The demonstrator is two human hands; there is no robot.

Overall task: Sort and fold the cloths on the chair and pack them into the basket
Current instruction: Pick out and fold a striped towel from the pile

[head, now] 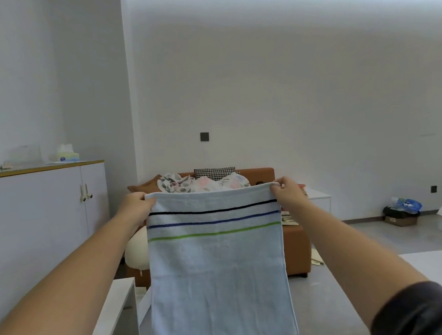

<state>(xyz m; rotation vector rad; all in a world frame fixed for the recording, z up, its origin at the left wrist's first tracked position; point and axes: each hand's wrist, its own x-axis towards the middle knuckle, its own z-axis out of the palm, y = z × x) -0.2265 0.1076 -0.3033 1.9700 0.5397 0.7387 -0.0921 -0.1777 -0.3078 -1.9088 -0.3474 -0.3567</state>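
Note:
A pale blue towel [218, 277] with a black, a blue and a green stripe hangs spread out in front of me. My left hand [136, 207] pinches its top left corner and my right hand [287, 194] pinches its top right corner, both arms stretched forward. Behind the towel stands an orange-brown chair [296, 248] with a heap of patterned cloths [202, 183] and a checked cushion [215, 172] on it. The towel hides most of the chair's seat. No basket is in view.
A white cabinet [43, 221] with a tissue box [64, 154] stands at the left. A white low table [117, 308] is at the lower left, another white surface [436, 264] at the right. A cardboard box with bags [402, 213] sits on the floor far right.

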